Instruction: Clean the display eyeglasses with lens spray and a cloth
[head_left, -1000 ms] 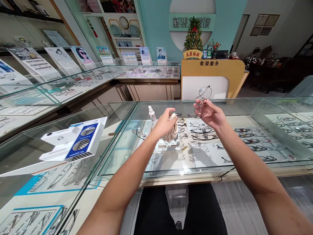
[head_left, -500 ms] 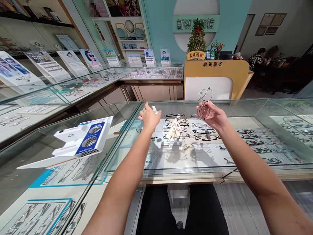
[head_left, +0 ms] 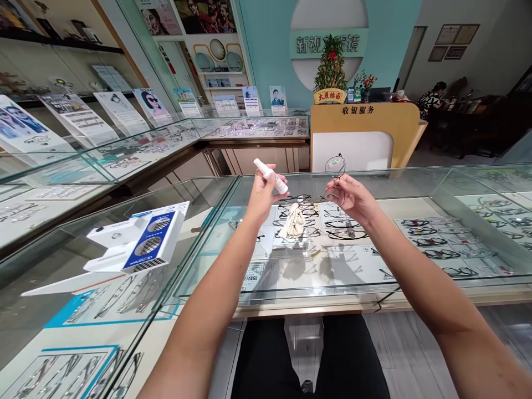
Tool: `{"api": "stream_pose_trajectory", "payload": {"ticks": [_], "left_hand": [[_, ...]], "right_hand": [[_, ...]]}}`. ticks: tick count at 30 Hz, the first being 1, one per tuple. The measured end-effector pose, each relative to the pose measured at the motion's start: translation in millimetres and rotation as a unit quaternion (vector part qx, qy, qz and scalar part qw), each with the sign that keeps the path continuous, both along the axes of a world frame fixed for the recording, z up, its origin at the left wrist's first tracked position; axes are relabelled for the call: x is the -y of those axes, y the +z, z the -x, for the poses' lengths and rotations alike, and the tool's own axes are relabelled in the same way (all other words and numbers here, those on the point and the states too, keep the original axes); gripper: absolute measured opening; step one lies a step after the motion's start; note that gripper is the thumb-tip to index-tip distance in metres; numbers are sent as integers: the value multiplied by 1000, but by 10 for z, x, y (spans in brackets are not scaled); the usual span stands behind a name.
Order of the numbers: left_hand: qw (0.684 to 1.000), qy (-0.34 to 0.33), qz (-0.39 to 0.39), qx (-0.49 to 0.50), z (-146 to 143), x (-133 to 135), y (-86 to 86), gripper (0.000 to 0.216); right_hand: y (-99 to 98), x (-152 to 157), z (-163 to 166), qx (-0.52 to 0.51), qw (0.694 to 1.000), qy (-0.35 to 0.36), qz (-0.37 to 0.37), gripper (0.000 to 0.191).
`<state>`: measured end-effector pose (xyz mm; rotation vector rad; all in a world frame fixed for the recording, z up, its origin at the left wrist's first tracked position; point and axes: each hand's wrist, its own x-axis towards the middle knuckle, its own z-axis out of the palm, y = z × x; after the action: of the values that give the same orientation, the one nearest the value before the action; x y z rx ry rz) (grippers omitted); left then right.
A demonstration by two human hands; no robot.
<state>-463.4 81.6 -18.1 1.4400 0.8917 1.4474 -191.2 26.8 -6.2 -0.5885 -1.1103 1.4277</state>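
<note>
My left hand is closed around a small white spray bottle, which lies tilted across the fingers with its narrow end up to the left. To the right, my right hand pinches a pair of thin round-rimmed eyeglasses, held up on edge above the glass counter. One lens stands clear above the fingers; the other is partly behind them. Between and below both hands, a crumpled cream cloth rests on the counter top.
The glass display counter holds several rows of eyeglasses. A blue and white box with open flaps stands on the left counter. Beyond are a yellow cash desk and several upright cards. A person sits at the far right.
My left hand has turned, bringing the spray bottle into fuller view, and has shifted slightly right. My right hand has moved a little left with the eyeglasses.
</note>
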Motion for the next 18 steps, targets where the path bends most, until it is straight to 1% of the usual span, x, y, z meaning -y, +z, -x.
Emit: {"api": "stream_pose_trajectory", "payload": {"ticks": [2,4,7,8,11,13,14,15,18], "left_hand": [[997,-61,-6,51,-132,120,34,69],[990,-103,2,100,-235,230,61,65],[971,-180,60,144,-306,357,112,51],[964,-206,86,145,-310,387,132,52],[948,-256,139,128,-305,439,174,72],[950,-255,138,115,-307,444,173,74],[957,-239,125,108,-311,440,161,72],[966,-213,104,100,-317,432,145,69],[994,-101,15,49,-332,410,81,55]], "right_hand": [[18,44,60,8,1000,-4,-1,40],[27,88,121,12,1000,-2,1,41],[10,134,199,18,1000,9,8,39],[-4,144,221,19,1000,13,9,39],[-50,164,278,26,999,24,9,37],[-74,174,309,39,999,29,9,37],[-82,178,321,47,998,30,10,36],[-89,182,331,54,998,29,9,37],[-104,184,342,74,997,23,-2,37]]}}
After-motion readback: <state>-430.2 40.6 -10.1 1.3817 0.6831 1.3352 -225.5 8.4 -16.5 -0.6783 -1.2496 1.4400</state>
